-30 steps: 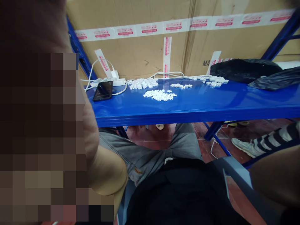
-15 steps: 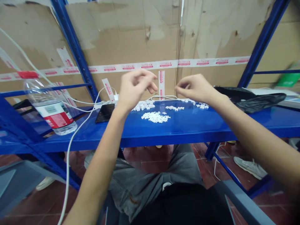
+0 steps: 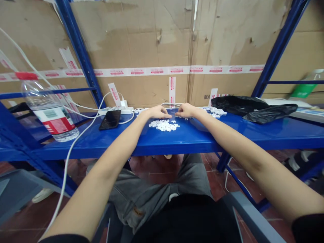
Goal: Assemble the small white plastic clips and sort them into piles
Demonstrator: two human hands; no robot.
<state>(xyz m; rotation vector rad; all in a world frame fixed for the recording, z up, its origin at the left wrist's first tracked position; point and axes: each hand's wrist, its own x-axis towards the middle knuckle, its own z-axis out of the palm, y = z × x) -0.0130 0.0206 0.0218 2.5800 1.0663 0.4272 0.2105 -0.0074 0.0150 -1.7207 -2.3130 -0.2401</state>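
Note:
My left hand point(image 3: 159, 112) is low over the blue shelf top, its fingers curled toward the thumb. Just below its fingertips lies a loose pile of small white pieces point(image 3: 164, 125). Facing it, my right hand point(image 3: 186, 110) has its fingers bent together in a pinch. That hand partly covers a smaller cluster of white pieces point(image 3: 187, 117). Whatever either hand may have between its fingers is too small or hidden to make out. Further white pieces point(image 3: 216, 112) lie beyond my right wrist, and some behind my left hand are mostly covered.
On the left of the blue shelf point(image 3: 182, 145) are a water bottle point(image 3: 54, 114), a black phone point(image 3: 110, 119) and a white power strip point(image 3: 128, 110) with cables. A black plastic bag point(image 3: 240, 106) lies at the right. Cardboard point(image 3: 141, 37) backs the shelf.
Both hands have come down from above the shelf to the white pieces and closer together. The view has shifted slightly.

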